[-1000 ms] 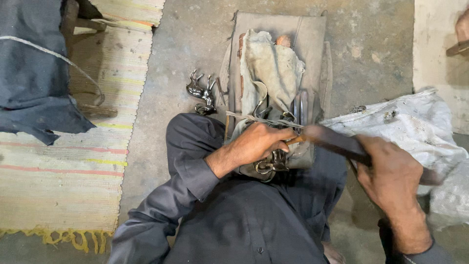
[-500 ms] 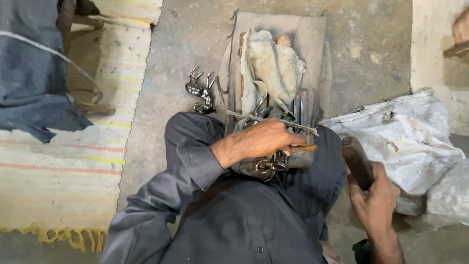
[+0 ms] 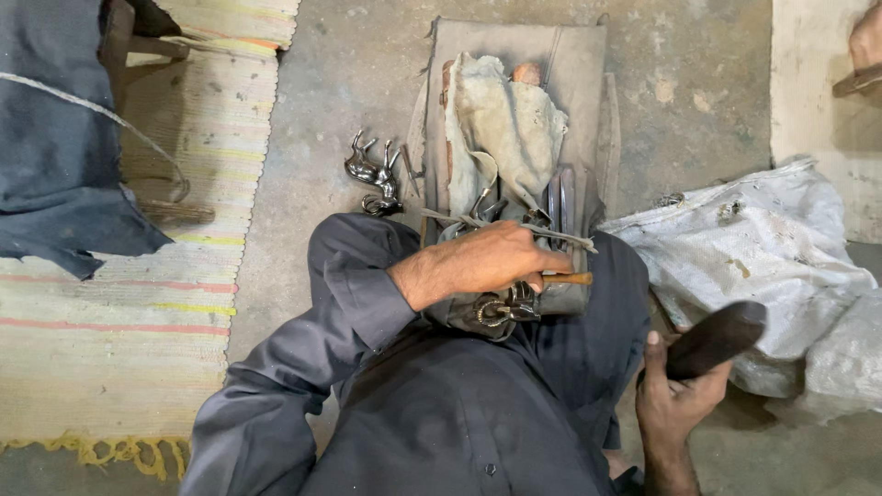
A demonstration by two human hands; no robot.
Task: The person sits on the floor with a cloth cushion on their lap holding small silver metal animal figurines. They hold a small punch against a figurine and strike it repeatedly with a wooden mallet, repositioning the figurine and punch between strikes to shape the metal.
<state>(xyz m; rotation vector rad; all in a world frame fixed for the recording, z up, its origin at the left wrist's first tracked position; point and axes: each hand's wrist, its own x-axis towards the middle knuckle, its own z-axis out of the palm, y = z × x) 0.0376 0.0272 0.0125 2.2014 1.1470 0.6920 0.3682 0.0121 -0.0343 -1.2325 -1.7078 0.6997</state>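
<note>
Two bare hands are at work over the lap of a person in dark grey clothes. His left hand (image 3: 487, 262) is closed, knuckles up, around a slim tool with an orange-brown wooden handle (image 3: 568, 278); only the handle's end shows past the fingers, lying nearly level and pointing to the right of the picture. The working end is hidden under the hand, so I cannot tell what it touches. Just below the fist sits a small shiny metal piece with rings and curls (image 3: 503, 310), resting on the near edge of a flat grey-brown block (image 3: 579, 83) whose long axis runs away from the person across the concrete floor (image 3: 349, 83).

His right hand (image 3: 675, 400) is wrapped tight around the lower end of a dark wooden mallet-like club (image 3: 715, 338), held well off to the right of the block; its long axis tilts up and to the right, thick end away from the body.

On the block lies a crumpled pale cloth (image 3: 501, 119) with a few grey metal bars (image 3: 562, 197) beside it. Left of the block, on the floor, stands a cluster of shiny metal figures (image 3: 372, 173). A white woven sack (image 3: 763, 248), creased and stained, lies to the right. A striped woven mat (image 3: 138, 312) with a yellow fringe covers the floor at left.
</note>
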